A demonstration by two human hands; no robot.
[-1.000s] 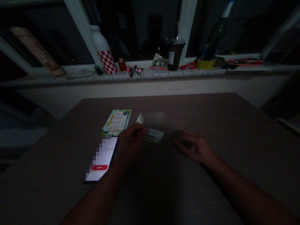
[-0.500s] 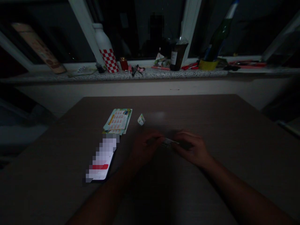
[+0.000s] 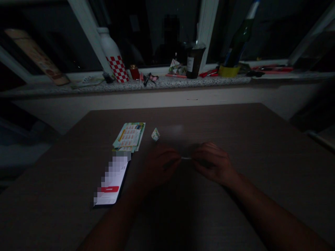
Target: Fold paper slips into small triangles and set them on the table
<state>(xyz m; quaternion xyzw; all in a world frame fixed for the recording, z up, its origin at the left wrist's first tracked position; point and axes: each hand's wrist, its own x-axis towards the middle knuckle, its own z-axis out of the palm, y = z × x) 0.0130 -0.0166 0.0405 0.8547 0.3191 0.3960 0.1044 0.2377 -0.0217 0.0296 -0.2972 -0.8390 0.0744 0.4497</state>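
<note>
My left hand [image 3: 161, 164] and my right hand [image 3: 213, 162] meet over the middle of the dark wooden table [image 3: 235, 132]. Both pinch a small slip of paper [image 3: 186, 158] between their fingertips; only a thin pale edge of it shows. A tiny folded paper shape [image 3: 155, 134] sits on the table just beyond my left hand. A stack of printed paper sheets [image 3: 129, 136] lies to the left of it. A lit phone [image 3: 112, 181] lies by my left forearm.
Behind the table runs a stone windowsill [image 3: 162, 83] crowded with a red-checked white bottle [image 3: 112, 55], a dark cup [image 3: 194, 61], a green bottle [image 3: 239, 38] in a yellow holder, pens and small clutter. The room is very dim.
My left hand carried the slip of paper from beside the sheets to the right. My right hand came up to meet it and now pinches the slip too.
</note>
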